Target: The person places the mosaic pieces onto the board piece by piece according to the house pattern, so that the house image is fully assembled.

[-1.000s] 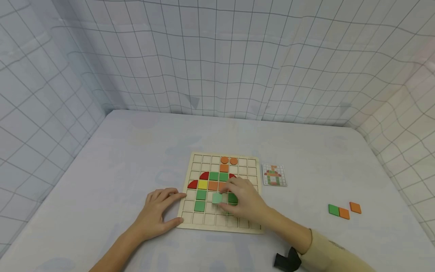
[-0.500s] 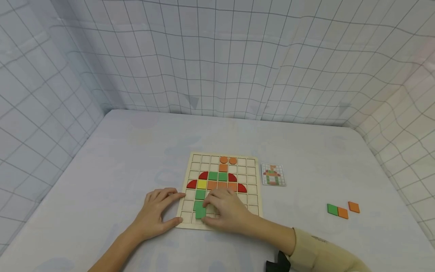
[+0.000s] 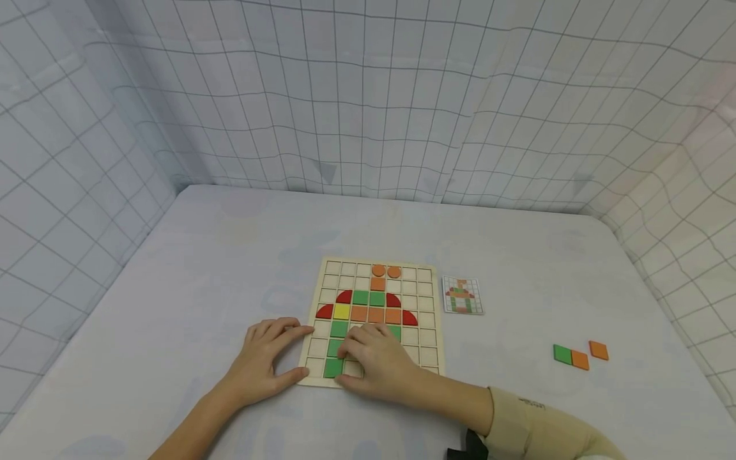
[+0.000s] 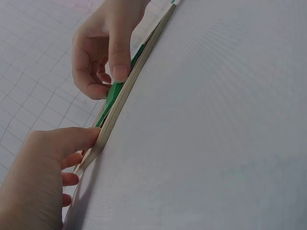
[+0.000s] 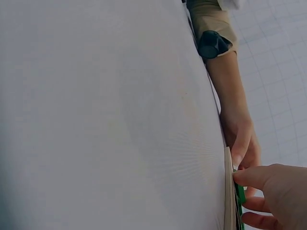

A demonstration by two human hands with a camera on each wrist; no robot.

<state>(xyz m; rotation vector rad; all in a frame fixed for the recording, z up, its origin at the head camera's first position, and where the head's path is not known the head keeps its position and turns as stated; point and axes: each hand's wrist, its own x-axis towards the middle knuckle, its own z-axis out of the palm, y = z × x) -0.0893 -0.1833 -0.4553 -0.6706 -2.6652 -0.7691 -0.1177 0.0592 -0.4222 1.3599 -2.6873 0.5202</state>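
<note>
A pale wooden grid board (image 3: pixel 430 356) lies on the table, with red, green, yellow and orange tiles set in a pattern. My right hand (image 3: pixel 382 365) is over its lower part, thumb and fingertips pinching a green square tile (image 3: pixel 333 368) at the bottom row. In the left wrist view this green tile (image 4: pixel 112 96) sits tilted against the board. My left hand (image 3: pixel 266 363) rests at the board's left edge, thumb and index fingertip touching the frame. The right hand hides several cells in the lower middle.
A small pattern card (image 3: pixel 462 295) lies right of the board. Farther right are a loose green tile (image 3: pixel 563 354) and two orange tiles, one being the orange tile (image 3: pixel 598 350) set apart. A black object (image 3: pixel 470 447) shows beside the right sleeve. Grid-patterned curtains surround the table.
My right hand has carried the green tile leftward and down across the board to the bottom row, below the left green column. The left hand has stayed at the board's edge.
</note>
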